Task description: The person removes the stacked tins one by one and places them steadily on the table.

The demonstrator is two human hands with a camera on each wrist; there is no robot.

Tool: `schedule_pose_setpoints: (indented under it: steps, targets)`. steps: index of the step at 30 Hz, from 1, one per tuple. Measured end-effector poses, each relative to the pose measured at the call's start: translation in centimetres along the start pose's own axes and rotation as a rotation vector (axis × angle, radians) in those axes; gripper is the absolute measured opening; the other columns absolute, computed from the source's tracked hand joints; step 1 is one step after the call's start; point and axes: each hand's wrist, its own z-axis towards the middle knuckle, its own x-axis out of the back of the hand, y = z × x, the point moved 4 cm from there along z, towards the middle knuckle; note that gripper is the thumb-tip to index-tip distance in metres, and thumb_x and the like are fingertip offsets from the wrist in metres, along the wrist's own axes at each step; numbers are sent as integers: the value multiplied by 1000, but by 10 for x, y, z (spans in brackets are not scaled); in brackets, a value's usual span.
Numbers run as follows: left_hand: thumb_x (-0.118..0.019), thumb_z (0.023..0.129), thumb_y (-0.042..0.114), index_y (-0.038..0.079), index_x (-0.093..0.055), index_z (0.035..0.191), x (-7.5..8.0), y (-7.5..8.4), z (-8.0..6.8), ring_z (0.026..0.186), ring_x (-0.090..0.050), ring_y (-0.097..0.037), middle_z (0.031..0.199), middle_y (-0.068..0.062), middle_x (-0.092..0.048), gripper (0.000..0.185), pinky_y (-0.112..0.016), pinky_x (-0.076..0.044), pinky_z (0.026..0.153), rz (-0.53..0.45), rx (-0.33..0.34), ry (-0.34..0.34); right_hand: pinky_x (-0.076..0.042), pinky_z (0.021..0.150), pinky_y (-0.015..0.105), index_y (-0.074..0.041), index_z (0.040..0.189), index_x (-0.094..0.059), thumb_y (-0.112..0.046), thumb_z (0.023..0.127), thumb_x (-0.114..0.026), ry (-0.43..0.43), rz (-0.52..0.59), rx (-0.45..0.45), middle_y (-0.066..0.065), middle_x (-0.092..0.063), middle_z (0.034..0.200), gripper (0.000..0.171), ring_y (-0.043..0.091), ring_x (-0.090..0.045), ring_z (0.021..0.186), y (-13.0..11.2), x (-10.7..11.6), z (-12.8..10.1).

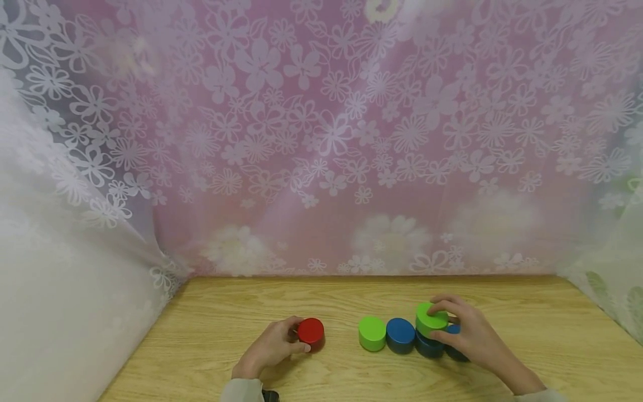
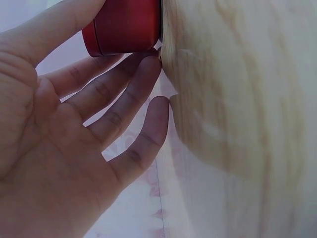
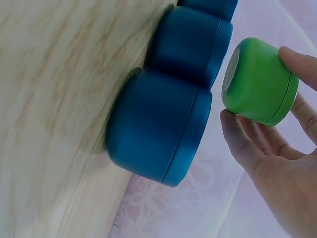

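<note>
My left hand (image 1: 271, 347) holds a small round red tin (image 1: 311, 334) on the table, thumb on one side and fingers on the other. In the left wrist view the thumb and fingertips are at the tin's sides (image 2: 126, 27). My right hand (image 1: 467, 335) grips a green tin (image 1: 430, 317) above the blue tins; the right wrist view shows this green tin (image 3: 260, 82) apart from them. A row on the table has another green tin (image 1: 372, 333), then a blue tin (image 1: 400, 335) and two more blue tins, one (image 1: 429, 347) partly covered by the held tin, the other (image 1: 456, 353) by my right hand.
The wooden table (image 1: 341, 374) ends at a pink flowered curtain (image 1: 321, 167) behind. A pale cloth (image 1: 65, 290) hangs on the left, and another flowered cloth (image 1: 613, 268) on the right. A small black object (image 1: 270, 396) shows by the left sleeve.
</note>
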Motion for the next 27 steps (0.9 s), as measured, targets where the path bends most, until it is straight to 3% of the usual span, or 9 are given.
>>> schedule_pose_setpoints:
  steps: [6,9,13,22,27]
  targets:
    - [-81,88,12,-9,-56,135,0,-2,1,101,-68,-28,112,-11,-71,56,-43,-56,85,-4,5,-9,-61,69,41,-11,99,-70,4,67,-91,13,-4,17,21,-60,115,42,7,-60,101,2,4,-1]
    - [-81,88,11,-10,-55,135,0,-2,1,100,-67,-28,112,-11,-70,57,-41,-56,83,-8,2,-13,-61,70,40,-12,99,-70,3,66,-92,20,-17,6,20,-60,116,42,9,-60,102,2,6,-3]
    - [-80,89,11,-10,-55,134,0,-2,0,99,-67,-29,112,-12,-70,56,-40,-57,81,-12,-4,-15,-61,72,42,-14,99,-69,1,67,-92,18,-39,-20,18,-61,117,42,21,-64,100,3,11,-4]
    - [-80,89,10,-10,-55,135,0,-1,0,102,-67,-31,114,-14,-70,56,-44,-56,84,-14,4,-19,-61,71,45,-16,98,-70,-2,67,-93,27,-73,-38,16,-62,117,41,8,-61,101,9,19,-7]
    - [-80,89,12,-9,-56,134,0,0,0,101,-67,-30,113,-12,-70,56,-42,-56,84,-1,0,-12,-61,71,45,-15,97,-70,0,66,-92,34,-82,-65,16,-62,117,41,24,-64,100,12,21,-10]
